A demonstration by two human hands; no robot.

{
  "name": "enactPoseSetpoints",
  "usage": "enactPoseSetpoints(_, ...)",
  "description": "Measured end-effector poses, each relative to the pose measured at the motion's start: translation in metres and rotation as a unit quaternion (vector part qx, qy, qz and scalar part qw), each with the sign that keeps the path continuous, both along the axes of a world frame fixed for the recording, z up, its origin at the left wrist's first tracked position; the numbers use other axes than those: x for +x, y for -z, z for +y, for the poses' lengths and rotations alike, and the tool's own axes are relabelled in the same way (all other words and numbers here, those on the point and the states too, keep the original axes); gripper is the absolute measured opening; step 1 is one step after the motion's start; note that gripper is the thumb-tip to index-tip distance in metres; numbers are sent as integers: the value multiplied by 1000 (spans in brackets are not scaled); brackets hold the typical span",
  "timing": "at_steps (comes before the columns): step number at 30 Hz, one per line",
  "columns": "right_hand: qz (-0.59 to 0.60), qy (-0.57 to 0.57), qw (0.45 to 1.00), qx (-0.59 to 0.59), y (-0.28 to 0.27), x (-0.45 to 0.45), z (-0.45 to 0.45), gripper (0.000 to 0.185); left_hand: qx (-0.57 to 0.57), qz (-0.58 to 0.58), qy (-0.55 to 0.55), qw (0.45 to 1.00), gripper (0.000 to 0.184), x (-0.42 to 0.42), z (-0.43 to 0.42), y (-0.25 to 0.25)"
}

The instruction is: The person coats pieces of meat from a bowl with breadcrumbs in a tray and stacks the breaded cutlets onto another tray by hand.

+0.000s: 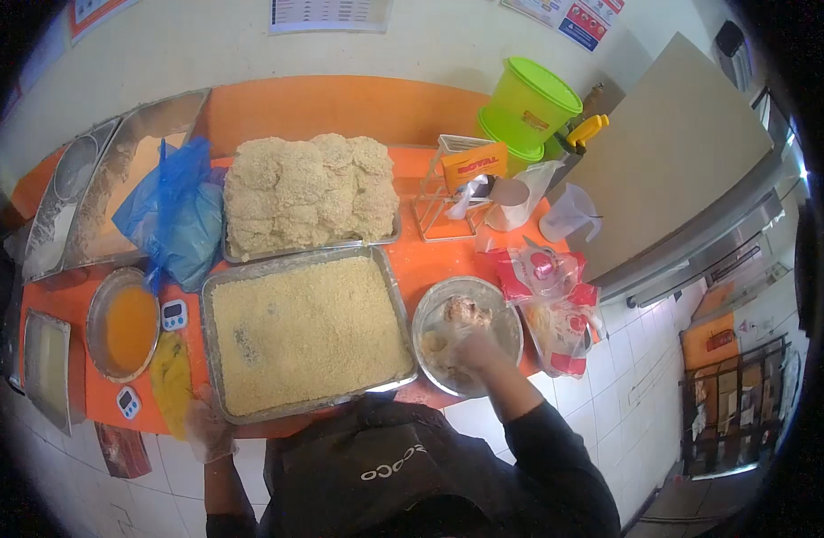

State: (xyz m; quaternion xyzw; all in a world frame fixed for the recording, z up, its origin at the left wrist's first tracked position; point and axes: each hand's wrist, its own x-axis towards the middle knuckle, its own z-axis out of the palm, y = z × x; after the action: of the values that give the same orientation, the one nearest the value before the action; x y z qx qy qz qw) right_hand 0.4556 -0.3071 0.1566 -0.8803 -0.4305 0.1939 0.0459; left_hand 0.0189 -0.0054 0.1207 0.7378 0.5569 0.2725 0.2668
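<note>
My right hand (470,348), in a clear glove, reaches into a round metal bowl (422,370) at the right, beside a pinkish-brown lump (466,312); its fingers are blurred. My left hand (209,428), also gloved, is at the lower left corner of a large metal tray (403,345) and its fingers are hard to make out. Pale crumbs (309,336) fill that tray. Behind it, a second tray (389,238) holds a heap of crumb-coated pieces (309,188). A yellow cloth (171,381) lies next to my left hand.
At the left are a bowl of orange liquid (129,332), two timers (174,314), a blue bag (174,215) and metal pans (94,206). Red-and-white packets (555,332), a wire rack (448,224), a clear jug (569,213) and green tubs (528,108) stand at the right.
</note>
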Motion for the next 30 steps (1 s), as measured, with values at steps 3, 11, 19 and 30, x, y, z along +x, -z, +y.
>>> enactPoseSetpoints(3, 53, 18, 998, 38, 26, 5, 5, 35, 52, 8, 6, 999, 51, 3, 1, -5)
enactPoseSetpoints(11, 199, 168, 932, 254, 25, 58, -39, 42, -50, 142, -36, 988, 56, -1, 0, -6)
enactPoseSetpoints(19, 159, -139, 970, 121, -32, -2, -7, 43, -57, 120, -7, 991, 55, 6, -6, -29)
enactPoseSetpoints(30, -82, -20, 989, 121, -22, 22, 6, 29, -47, 53, -47, 996, 57, 19, -14, -44)
